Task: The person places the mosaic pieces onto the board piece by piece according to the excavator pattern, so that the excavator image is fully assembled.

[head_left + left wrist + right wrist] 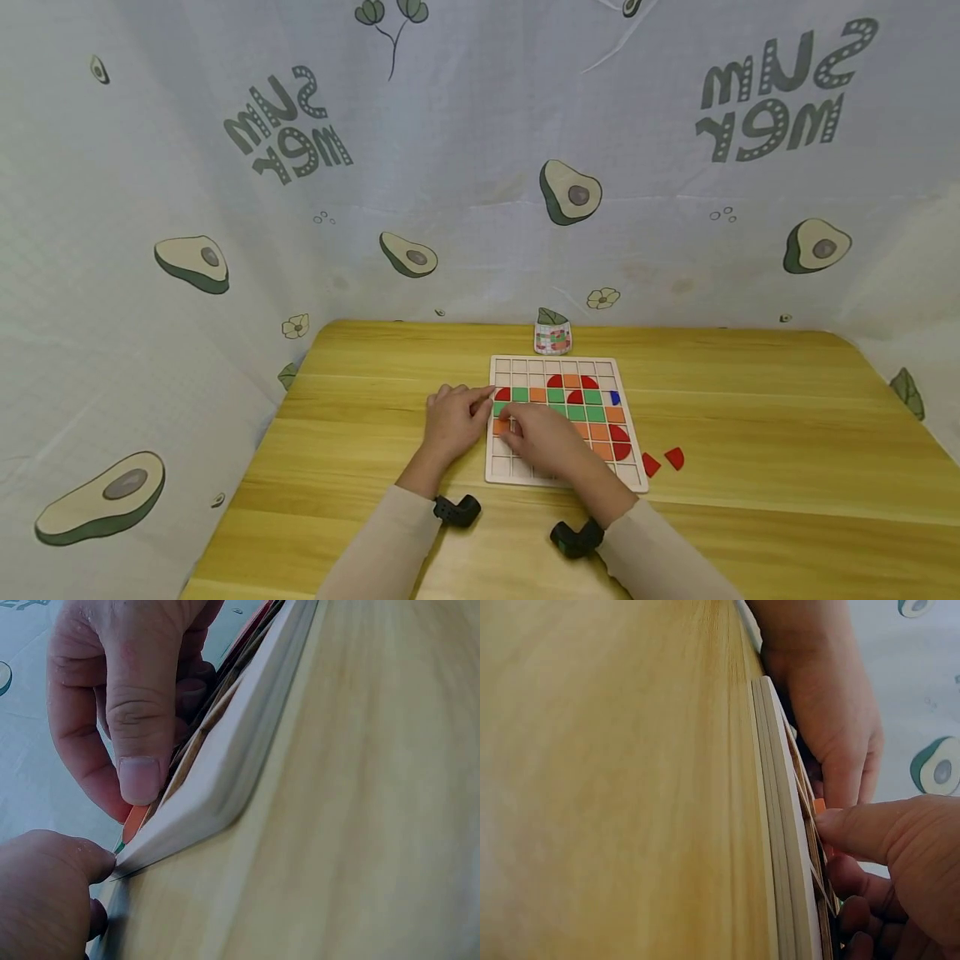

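A pale wooden grid board lies on the table, with red, green and orange pieces set in several squares and one blue piece near its right edge. Over the board's left part, my right hand pinches an orange square tile between thumb and finger, down at the board's surface. My left hand rests beside the board, its extended index finger touching the left edge. In the right wrist view, the orange tile shows just past the right thumb; the grid's face is seen edge-on and mostly hidden.
Two loose red quarter-round pieces lie on the table off the board's lower right corner. A small printed pattern card stands behind the board, by the cloth backdrop. Black wrist cameras sit on both wrists.
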A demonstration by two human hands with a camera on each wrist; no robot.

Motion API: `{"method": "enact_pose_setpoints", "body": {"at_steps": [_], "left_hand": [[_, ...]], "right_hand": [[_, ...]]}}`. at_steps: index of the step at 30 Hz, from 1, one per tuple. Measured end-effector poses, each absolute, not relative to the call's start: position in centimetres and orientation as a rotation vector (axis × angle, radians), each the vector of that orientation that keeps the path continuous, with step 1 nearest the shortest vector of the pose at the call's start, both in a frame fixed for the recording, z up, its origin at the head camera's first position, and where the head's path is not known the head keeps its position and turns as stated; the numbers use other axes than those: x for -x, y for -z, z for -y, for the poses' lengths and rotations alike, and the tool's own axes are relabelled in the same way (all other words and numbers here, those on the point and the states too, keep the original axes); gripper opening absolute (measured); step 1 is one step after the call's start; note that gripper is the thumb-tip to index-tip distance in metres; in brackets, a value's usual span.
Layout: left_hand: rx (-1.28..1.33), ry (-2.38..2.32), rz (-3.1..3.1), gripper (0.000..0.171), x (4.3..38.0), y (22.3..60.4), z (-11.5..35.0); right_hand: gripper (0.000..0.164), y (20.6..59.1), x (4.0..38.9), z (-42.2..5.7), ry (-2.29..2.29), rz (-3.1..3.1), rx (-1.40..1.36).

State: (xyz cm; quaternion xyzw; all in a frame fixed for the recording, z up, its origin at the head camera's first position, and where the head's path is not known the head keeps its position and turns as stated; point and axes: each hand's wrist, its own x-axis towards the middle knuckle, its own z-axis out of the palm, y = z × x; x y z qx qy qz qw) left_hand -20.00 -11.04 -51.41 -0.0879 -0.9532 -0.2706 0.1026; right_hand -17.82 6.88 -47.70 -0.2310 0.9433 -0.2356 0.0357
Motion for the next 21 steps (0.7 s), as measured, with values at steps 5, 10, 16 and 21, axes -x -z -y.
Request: {"method": "enact_pose_setpoints", "body": {"at_steps": [5,10,16,21], "left_hand": [[0.260,0.800,2.813,0.030,20.1,51.5,11.1],[0.253,0.803,2.817,0.031,20.0,51.3,11.0],[0.258,0.805,2.805,0.030,19.9,51.2,11.0],[0.257,0.819,2.797,0.030,19.9,51.3,11.0]], "right_hand": [[0.017,47.5,17.6,-6.9,0.727,-2.911,0.737],[0.016,47.3,17.1,-7.1,0.702,-2.942,0.754],[0.017,47.1,15.9,-8.0,0.662,-2.960,0.765],[0.020,47.3,14.9,-9.8,0.640,-2.955,0.740]]}}
